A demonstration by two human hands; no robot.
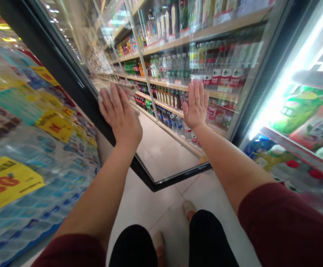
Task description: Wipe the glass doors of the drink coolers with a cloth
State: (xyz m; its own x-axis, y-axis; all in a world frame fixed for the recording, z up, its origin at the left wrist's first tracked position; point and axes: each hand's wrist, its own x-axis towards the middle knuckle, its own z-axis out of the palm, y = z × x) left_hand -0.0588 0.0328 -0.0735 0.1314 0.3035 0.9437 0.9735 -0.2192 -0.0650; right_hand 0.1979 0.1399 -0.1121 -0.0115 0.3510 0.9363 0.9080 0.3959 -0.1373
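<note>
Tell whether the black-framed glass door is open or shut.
Open: the door stands angled out over the pale tiled floor, away from the brightly lit drinks cooler.

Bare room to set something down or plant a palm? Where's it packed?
Floor tiles between the door frame's lower corner and the shoes look bare; so does the glass between left hand and right hand. Crowded: bottle packs at left, cooler shelves at right.
</note>
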